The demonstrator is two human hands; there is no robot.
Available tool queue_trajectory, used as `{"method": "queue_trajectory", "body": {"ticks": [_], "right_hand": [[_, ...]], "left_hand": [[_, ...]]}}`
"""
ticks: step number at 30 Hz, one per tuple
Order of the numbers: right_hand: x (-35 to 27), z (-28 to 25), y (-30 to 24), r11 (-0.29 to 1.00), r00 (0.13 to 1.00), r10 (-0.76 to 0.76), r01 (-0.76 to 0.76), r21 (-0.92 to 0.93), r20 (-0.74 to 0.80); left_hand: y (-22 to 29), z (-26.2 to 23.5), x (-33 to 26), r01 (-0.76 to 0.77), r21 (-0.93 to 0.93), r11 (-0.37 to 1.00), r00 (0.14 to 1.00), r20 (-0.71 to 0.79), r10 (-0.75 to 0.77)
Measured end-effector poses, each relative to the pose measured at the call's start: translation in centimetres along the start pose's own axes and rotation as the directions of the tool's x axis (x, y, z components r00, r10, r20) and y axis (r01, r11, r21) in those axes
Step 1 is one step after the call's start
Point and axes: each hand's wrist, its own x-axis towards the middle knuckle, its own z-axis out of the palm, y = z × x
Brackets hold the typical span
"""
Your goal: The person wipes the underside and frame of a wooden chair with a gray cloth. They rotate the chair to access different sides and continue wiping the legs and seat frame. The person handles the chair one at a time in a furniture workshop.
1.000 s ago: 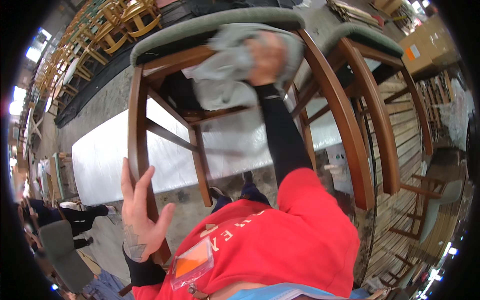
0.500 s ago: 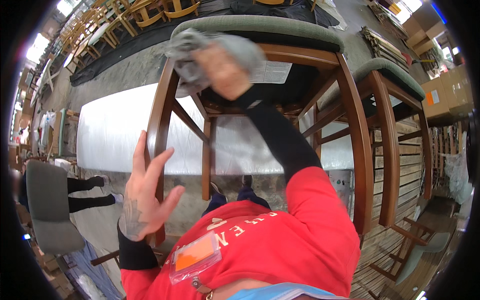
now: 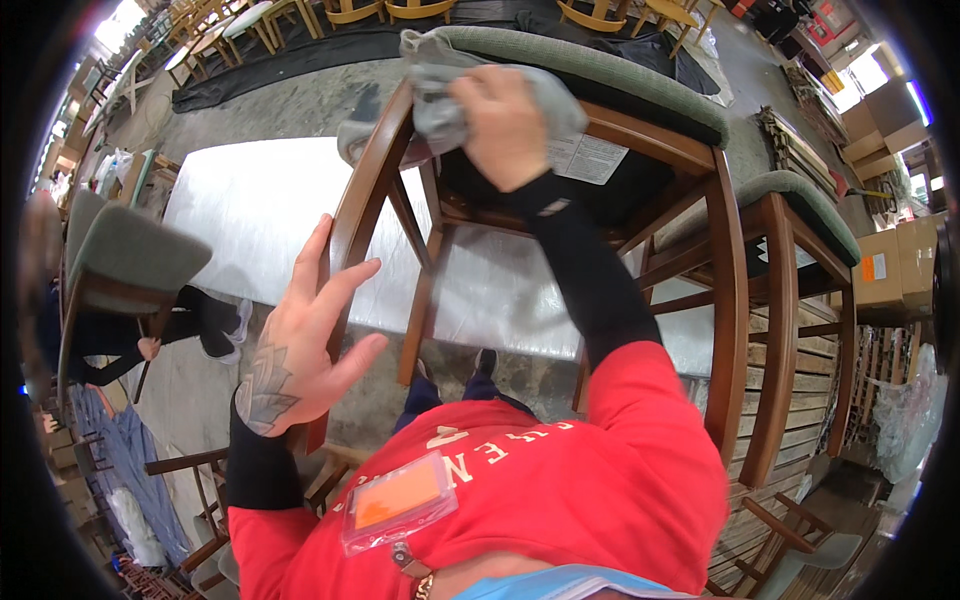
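In front of me a brown wooden chair [image 3: 732, 300] with a grey-green padded seat [image 3: 610, 75] is turned so its dark underside and a white label [image 3: 588, 157] show. My right hand [image 3: 505, 128] is closed on a grey cloth [image 3: 437, 105], pressing it over the corner where the seat rail meets the left leg [image 3: 362, 205]. Some of the cloth hangs past the outer side of that leg. My left hand [image 3: 305, 345] lies against the same leg lower down, its fingers spread and holding nothing.
A low surface wrapped in shiny plastic [image 3: 240, 215] lies beyond the chair. A second similar chair [image 3: 785, 225] stands at right, near cardboard boxes [image 3: 890, 265]. At left, another person's hand [image 3: 148, 348] is by a grey-padded chair [image 3: 150, 245]. Wooden slats [image 3: 800, 400] are at lower right.
The view has shifted, so the chair appears farther right. My right hand stays on the cloth near the same corner. At left, the other person's chair has tilted and swung round.
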Motion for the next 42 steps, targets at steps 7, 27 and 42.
{"method": "queue_trajectory", "body": {"ticks": [7,27,42], "right_hand": [[-6.8,-4.3,7.7,0.932,0.891,0.036,-0.194,-0.307,-0.453],[-7.9,13.3,0.1,0.866,0.841,-0.496,0.498,0.049,0.216],[-8.1,13.4,-1.0,0.936,0.938,-0.322,0.297,0.188,0.124]], "left_hand": [[0.0,0.4,0.4,-0.013,0.001,1.000,1.000,-0.012,0.013],[-0.1,0.0,-0.5,0.113,-0.070,0.991,0.993,0.043,-0.111],[-0.8,0.4,-0.5,0.146,-0.183,0.972,0.989,0.030,-0.143]]}}
